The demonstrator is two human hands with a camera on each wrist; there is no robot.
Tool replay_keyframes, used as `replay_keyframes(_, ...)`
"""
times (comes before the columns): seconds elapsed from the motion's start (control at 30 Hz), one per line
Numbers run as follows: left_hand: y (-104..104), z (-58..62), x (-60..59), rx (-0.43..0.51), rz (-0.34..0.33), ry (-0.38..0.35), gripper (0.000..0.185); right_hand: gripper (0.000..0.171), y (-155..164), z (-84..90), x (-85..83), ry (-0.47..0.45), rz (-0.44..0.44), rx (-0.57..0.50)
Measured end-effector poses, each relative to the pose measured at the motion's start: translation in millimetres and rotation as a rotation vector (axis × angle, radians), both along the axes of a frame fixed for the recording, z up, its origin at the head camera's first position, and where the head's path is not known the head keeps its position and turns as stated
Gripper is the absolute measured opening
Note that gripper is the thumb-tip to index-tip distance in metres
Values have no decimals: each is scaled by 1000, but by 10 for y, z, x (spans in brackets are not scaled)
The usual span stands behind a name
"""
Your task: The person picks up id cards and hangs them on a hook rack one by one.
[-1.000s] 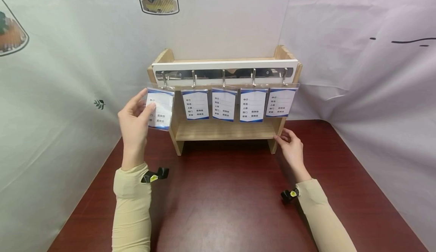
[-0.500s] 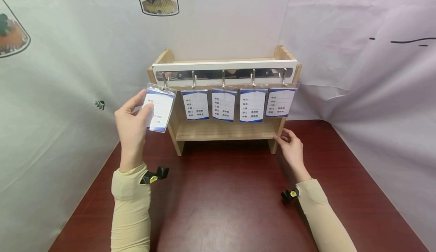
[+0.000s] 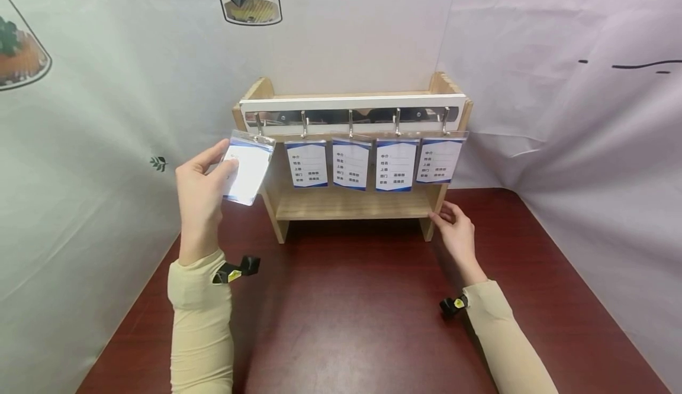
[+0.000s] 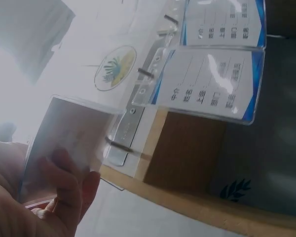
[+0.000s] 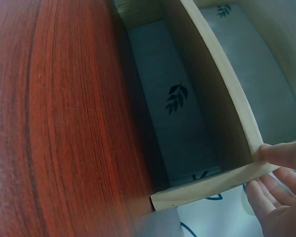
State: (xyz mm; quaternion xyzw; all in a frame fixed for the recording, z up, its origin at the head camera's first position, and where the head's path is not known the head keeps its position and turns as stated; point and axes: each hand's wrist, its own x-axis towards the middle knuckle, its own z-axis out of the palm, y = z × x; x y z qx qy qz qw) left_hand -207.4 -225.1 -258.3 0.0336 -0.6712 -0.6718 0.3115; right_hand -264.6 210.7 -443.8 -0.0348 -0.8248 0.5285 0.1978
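Note:
My left hand (image 3: pixel 201 188) pinches a clear-sleeved badge card (image 3: pixel 246 169) between thumb and fingers, held just left of the wooden rack (image 3: pixel 353 203) and off its hook. The left wrist view shows the same card (image 4: pixel 64 143) in my fingers, with the bare leftmost hook (image 4: pixel 119 146) beside it. Several other badge cards (image 3: pixel 367 163) hang from the metal hook rail (image 3: pixel 348 116). My right hand (image 3: pixel 454 228) holds the rack's right side panel (image 5: pixel 227 94), fingers curled round its edge.
The rack stands at the back of a dark red table (image 3: pixel 351 317). Fabric backdrops close in left, behind and right. A small black clip sits at each wrist cuff.
The left hand has drawn the leftmost card off its hook and moved it left and slightly down, tilting it. The right hand has stayed on the rack.

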Motion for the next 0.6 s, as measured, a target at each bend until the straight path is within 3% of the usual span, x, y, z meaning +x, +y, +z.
replay_keyframes(0.3,-13,80,4,-85,-23,-30,38,47,4,-5,1,-3,2,-6)
replay_keyframes(0.6,-8,-16,-20,-88,-16,-11,38,46,5,1,-7,3,1,-4)
